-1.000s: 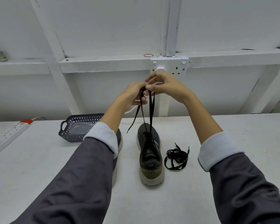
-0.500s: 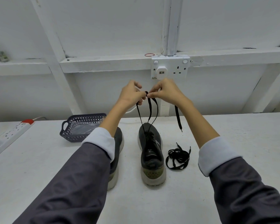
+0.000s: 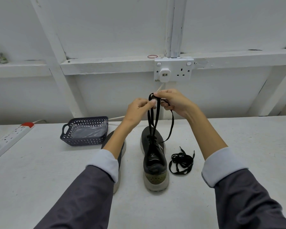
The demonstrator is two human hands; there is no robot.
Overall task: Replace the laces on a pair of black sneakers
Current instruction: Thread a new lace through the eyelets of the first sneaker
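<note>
the table (image 3: 40,179) is a white, slightly speckled surface pushed against a white painted wall with beams and a narrow ledge. a double wall socket (image 3: 173,70) sits on that ledge line with one white plug (image 3: 164,73) in its left outlet, and a red rubber band (image 3: 152,56) lies on the ledge just beside it. a white power strip (image 3: 12,136) with a red switch lies along the table's left edge.

both arms reach forward in dark sleeves with pale cuffs. the left hand (image 3: 137,108) and the right hand (image 3: 175,103) are raised close together above the middle sneaker (image 3: 155,162), and the fingers (image 3: 145,104) of each are curled and pinching the threaded lace (image 3: 157,116). its strands run taut from the shoe's eyelets up to the hands, a small loop shows at the top between them, and one end hangs loose from the right hand down to the shoe's right side.

i count two black sneakers standing heel toward me: the middle one, and the second sneaker (image 3: 120,151) to its left, mostly hidden by the left forearm, so i can't tell whether it is laced. there are two black laces: the one held, and a loose lace (image 3: 182,161) bundled on the table just right of the middle sneaker. one dark perforated basket (image 3: 84,131) stands behind the left shoe, with clear plastic inside.
</note>
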